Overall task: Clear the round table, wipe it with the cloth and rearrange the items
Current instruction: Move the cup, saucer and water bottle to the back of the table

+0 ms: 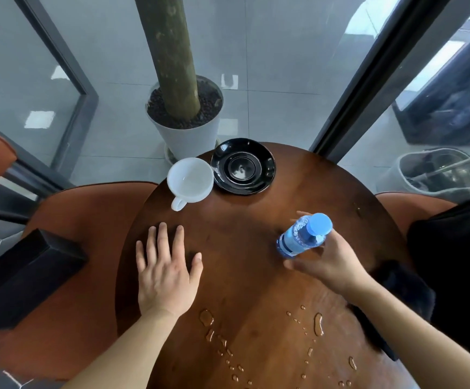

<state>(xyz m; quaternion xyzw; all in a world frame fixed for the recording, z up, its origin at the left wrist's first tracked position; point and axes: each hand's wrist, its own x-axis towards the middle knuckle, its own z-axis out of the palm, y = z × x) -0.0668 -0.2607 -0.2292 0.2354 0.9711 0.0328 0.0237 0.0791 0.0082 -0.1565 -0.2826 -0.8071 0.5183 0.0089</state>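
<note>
A round brown wooden table (pixel 242 276) fills the middle of the view. My right hand (pixel 332 262) is wrapped around a clear water bottle (pixel 298 237) with a blue cap, standing on the table's right half. My left hand (pixel 166 270) lies flat on the table's left part, fingers spread, holding nothing. A white cup (pixel 190 179) stands at the far left edge, touching a black saucer (pixel 242 165) beside it. Water drops (pixel 318 324) lie scattered on the near part of the table. A dark cloth (pixel 405 287) lies at the table's right edge, partly behind my right forearm.
Orange-brown chairs stand at the left (pixel 68 248) and the right (pixel 408 206); a black box (pixel 26 276) lies on the left one. A potted trunk in a white planter (pixel 186 130) stands just beyond the table. Glass walls with dark frames surround the corner.
</note>
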